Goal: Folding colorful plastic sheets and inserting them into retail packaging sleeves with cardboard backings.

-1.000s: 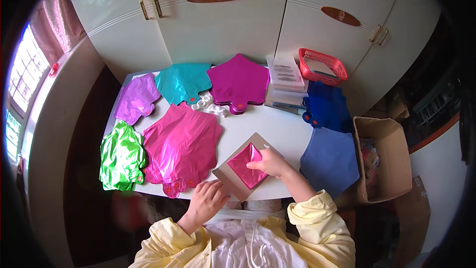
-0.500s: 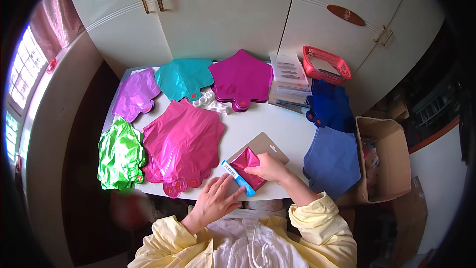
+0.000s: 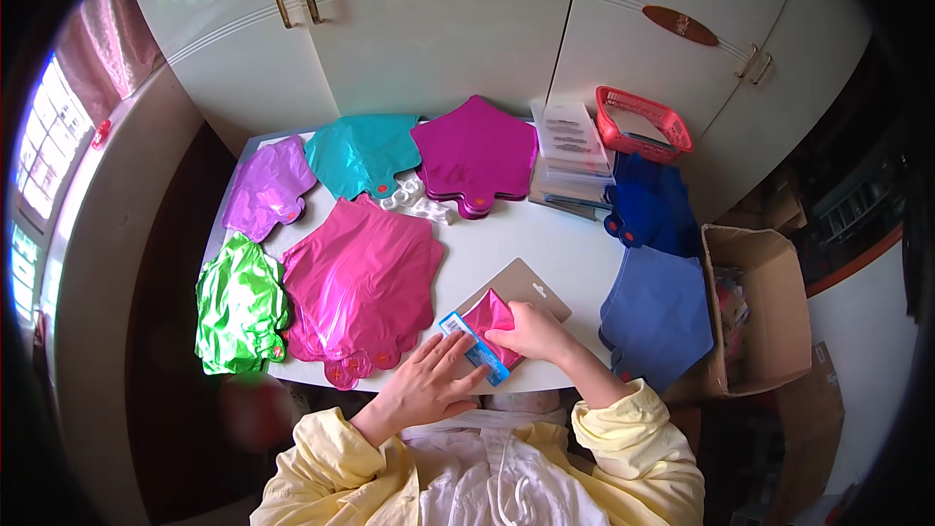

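A folded piece of shiny pink foil (image 3: 490, 314), like a foil balloon, lies near the table's front edge. It sits on a grey-brown backing card (image 3: 521, 281) with a hang hole. Across the foil's near-left side runs a blue label strip (image 3: 493, 362) with a barcode. My right hand (image 3: 538, 333) pinches the foil's right side between thumb and fingers. Outstretched, the fingers of my left hand (image 3: 426, 380) rest on the label strip and hold nothing. Left of it spreads a stack of flat pink star-shaped foil balloons (image 3: 365, 282).
Around the table (image 3: 477, 244) lie green (image 3: 237, 307), lilac (image 3: 268, 185), teal (image 3: 360, 151), magenta (image 3: 477, 151), dark blue (image 3: 651, 200) and slate-blue (image 3: 659, 317) foil balloons. Printed sheets (image 3: 570, 141), a red basket (image 3: 609, 127) and white ribbon (image 3: 414, 200) stand behind. A cardboard box (image 3: 769, 312) is at right.
My left fingers have slid further over the label strip, covering most of its barcode. The right hand keeps its grip on the pink foil with little movement.
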The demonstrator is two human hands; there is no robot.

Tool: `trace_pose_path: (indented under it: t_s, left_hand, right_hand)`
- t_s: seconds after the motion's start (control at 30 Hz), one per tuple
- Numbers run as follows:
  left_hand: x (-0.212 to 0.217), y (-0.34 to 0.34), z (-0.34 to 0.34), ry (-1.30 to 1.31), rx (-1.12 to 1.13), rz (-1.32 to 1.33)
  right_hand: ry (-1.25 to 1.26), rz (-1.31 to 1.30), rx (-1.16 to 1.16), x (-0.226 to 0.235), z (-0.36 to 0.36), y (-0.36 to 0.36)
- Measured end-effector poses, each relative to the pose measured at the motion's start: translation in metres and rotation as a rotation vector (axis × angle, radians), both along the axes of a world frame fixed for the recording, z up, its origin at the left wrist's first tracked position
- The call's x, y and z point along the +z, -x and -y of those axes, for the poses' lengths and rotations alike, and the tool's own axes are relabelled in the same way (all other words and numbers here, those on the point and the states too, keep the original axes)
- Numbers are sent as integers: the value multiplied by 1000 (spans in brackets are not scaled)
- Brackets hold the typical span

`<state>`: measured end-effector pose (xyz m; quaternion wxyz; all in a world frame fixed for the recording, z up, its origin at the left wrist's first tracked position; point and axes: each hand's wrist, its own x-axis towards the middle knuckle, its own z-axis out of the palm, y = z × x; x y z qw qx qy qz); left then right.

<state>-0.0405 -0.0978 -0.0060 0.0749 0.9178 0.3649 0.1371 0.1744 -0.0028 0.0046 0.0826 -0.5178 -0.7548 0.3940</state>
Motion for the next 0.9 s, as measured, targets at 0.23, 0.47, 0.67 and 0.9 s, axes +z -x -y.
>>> trace_pose_path:
  t_s: [0.23,0.47,0.67,0.9]
  left_hand:
    - [3,0,-3,4,-10,-64]
    - [6,-2,-4,67,0,-111]
    - [2,-3,-2,77,17,-123]
    - [5,-4,-2,73,20,-145]
  right_hand:
    - [-542,133,7,15,0,-5]
    - [-733,154,405,-31,-13,-1]
    - [-774,232,360,-32,-9,1]
    - [-776,274,348,-33,-7,3]
